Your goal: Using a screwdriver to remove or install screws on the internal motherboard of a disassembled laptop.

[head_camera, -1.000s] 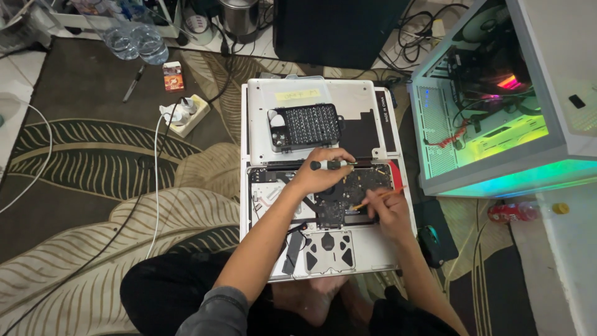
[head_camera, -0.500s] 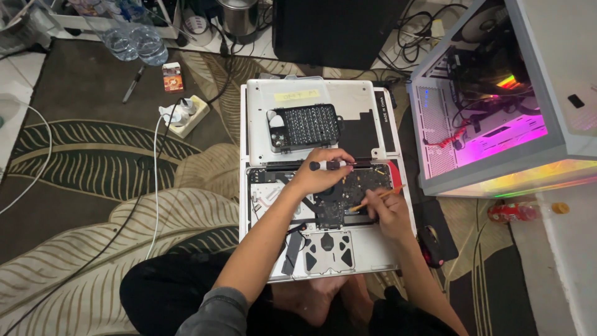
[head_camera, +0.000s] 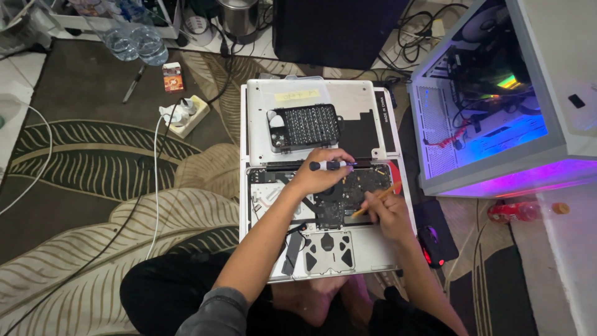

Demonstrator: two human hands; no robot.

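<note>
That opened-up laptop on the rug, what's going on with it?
A person sits on the patterned rug with an opened laptop, its insides exposed. The left hand holds a black-handled screwdriver over the circuit board; the right hand grips a yellow stick-like tool against the board. A case of screwdriver bits lies on the removed cover, and a lit computer tower stands alongside.

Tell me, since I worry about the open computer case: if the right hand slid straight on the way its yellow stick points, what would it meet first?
Probably the laptop's right edge first; the lit computer case lies beyond the right hand.
</note>
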